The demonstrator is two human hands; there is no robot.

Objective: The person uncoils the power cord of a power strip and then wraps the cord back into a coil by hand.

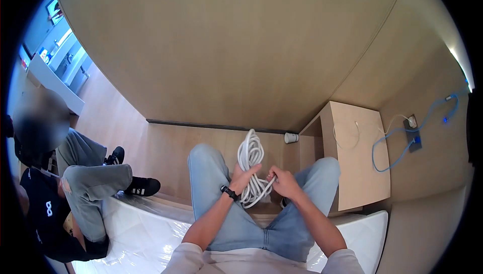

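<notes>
A long white cable is gathered in a coil of several loops between my knees. My left hand is closed around the middle of the coil, with loops standing out above and below it. On the right, my right hand grips a strand of the same cable near the coil's lower right side. The fingers of the right hand are pinched together on that strand. A black watch is on my left wrist. The cable's ends cannot be made out.
I sit on a plastic-wrapped white mattress. Another person sits at the left. A wooden cabinet stands at the right, below a wall socket with a blue cable. A white cup lies by the wooden panel.
</notes>
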